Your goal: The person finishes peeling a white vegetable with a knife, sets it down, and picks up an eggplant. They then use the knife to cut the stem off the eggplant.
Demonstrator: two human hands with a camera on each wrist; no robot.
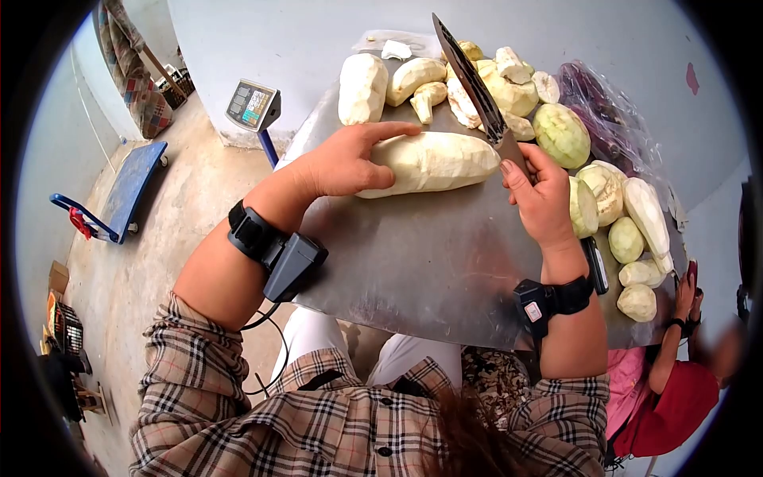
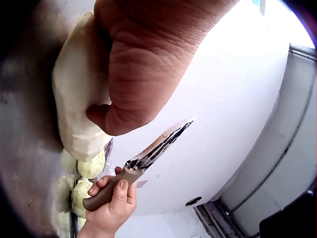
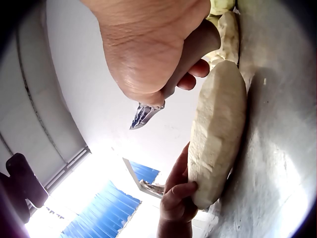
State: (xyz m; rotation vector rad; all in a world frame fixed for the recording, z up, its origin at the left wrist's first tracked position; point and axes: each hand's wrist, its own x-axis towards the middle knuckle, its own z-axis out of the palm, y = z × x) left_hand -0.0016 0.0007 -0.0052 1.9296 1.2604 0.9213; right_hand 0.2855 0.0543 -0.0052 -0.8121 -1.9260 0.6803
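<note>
A long, pale peeled eggplant (image 1: 441, 163) lies crosswise on the metal table. My left hand (image 1: 350, 159) grips its left end, fingers over the far side and thumb on the near side. In the right wrist view, the left hand (image 3: 177, 198) shows at the lower end of the eggplant (image 3: 218, 134). My right hand (image 1: 544, 191) holds a knife (image 1: 477, 87) by its brown handle, beside the eggplant's right end. The knife's dark-streaked blade points up and away from me. From the left wrist view, the blade (image 2: 158, 146) stands clear of the eggplant.
Several peeled eggplants (image 1: 364, 87) lie along the table's (image 1: 413, 262) back and right side. Unpeeled purple eggplants in clear plastic (image 1: 608, 119) sit at the back right. A scale display (image 1: 253, 105) and blue cart (image 1: 135, 191) stand left. Another person (image 1: 668, 405) is at right.
</note>
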